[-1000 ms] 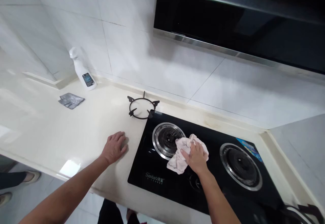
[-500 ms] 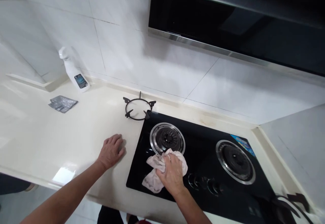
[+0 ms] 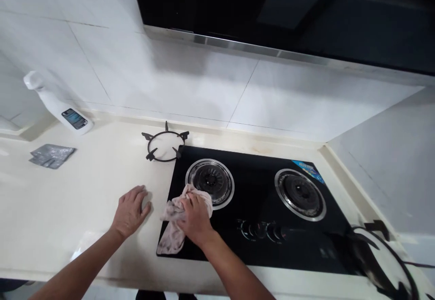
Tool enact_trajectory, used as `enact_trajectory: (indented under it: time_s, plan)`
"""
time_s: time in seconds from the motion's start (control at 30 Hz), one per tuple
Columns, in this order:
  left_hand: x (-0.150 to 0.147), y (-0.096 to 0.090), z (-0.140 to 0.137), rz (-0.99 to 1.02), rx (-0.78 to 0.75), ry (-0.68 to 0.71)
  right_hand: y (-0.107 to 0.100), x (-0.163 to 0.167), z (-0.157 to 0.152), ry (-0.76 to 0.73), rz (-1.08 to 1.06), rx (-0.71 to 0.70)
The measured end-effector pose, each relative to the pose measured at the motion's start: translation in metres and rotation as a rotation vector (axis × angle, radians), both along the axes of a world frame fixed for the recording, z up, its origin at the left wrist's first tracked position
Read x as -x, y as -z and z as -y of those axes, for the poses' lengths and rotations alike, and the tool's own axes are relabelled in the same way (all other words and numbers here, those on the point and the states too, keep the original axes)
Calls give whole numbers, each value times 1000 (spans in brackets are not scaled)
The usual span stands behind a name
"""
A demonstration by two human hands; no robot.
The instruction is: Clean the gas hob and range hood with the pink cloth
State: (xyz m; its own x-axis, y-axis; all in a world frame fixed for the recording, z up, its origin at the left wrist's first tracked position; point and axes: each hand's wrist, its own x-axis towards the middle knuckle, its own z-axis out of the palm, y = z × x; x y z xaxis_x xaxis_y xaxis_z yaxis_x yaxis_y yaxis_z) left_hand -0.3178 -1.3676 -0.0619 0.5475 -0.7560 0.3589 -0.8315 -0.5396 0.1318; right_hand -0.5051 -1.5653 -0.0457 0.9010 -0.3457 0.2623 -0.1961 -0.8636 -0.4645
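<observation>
on the black cooktop [image 3: 254, 191], i have the right hand [image 3: 196, 218] grasping a pinkish cloth [image 3: 171, 239] at the left burner [image 3: 220, 177]; left hand [image 3: 129, 214] released, palm-down on the counter [image 3: 84, 191].

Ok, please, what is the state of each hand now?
Left hand: open, resting on the countertop, holding nothing.
Right hand: closed on the bunched cloth, over the cooktop.

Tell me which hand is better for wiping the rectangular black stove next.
Probably the right hand: it holds the crumpled pale pink cloth on the stove; the left hand rests palm-down on the cream counter.
</observation>
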Motion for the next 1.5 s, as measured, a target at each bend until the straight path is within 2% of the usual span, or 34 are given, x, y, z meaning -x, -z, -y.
enact_trajectory:
  time_s: [0.07, 0.2, 0.33, 0.43, 0.5, 0.63, 0.7, 0.8, 1.03, 1.17, 1.27, 1.33, 1.43, 1.5]
  plan:
    - [2, 0, 1, 7, 4, 1, 1, 27, 17, -10, -61, 6]
    - [3, 2, 2, 13, -4, 1, -3, 76, 62, 70, -109, 13]
    - [3, 4, 0, 6, 5, -8, -13, 93, 98, 49, -165, 60]
    - [4, 4, -1, -14, 21, -15, -11, 102, 103, 209, -202, 180]
    - [5, 4, -1, -32, 27, -20, -1, 112, 97, 310, -229, 226]
    - [7, 3, -1, -64, 28, -25, 26, 126, 80, 330, -205, 219]
    - [7, 4, -1, -67, 30, -21, 35, 123, 81, 327, -161, 200]
    - [8, 5, -2, -64, 38, -18, 38, 110, 104, 305, -142, 183]
    - [10, 6, 0, -86, 52, -24, 9, 56, 187, 155, -259, 275]
    - [10, 6, 0, -82, 54, -25, -5, 24, 202, 133, -356, 317]
    - [11, 6, 0, -66, 49, -31, -12, 25, 208, 129, -370, 309]
    - [11, 6, 1, -61, 43, -33, -17, 38, 215, 115, -395, 258]
    - [12, 6, 1, -63, 43, -36, -29, 57, 229, -10, -356, 60]
    - [13, 4, 1, -67, 43, -36, -39, 58, 237, -18, -294, -25]
